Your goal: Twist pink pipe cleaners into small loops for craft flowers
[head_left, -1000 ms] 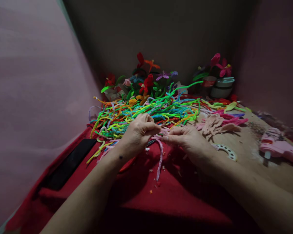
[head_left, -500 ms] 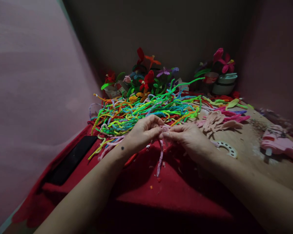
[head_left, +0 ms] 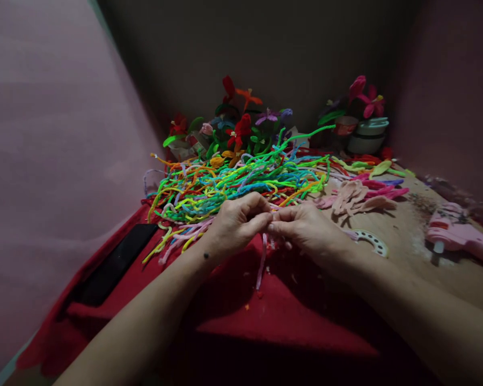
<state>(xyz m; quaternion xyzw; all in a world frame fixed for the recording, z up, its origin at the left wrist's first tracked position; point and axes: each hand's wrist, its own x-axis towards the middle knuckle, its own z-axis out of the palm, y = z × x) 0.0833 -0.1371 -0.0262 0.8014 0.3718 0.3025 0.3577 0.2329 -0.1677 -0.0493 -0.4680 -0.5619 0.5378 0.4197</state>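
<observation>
My left hand (head_left: 243, 220) and my right hand (head_left: 301, 222) meet at the fingertips above the red cloth (head_left: 290, 316). Both are closed in a pinch on a pale pink fuzzy stem (head_left: 262, 262), whose loose end hangs down below my left fingers. The part between the fingertips is mostly hidden. Just beyond my hands lies a big tangled pile of coloured fuzzy stems (head_left: 233, 182), green, yellow, blue and orange.
A black phone (head_left: 118, 262) lies at the left. To the right are beige petals (head_left: 352, 198), a white ring with holes (head_left: 372, 241) and a pink glue gun (head_left: 451, 230). Fuzzy flowers (head_left: 239, 131) and a lidded tub (head_left: 368, 136) stand behind.
My fingertips have come closer together, covering the small pink piece that showed between them. The view has shifted slightly.
</observation>
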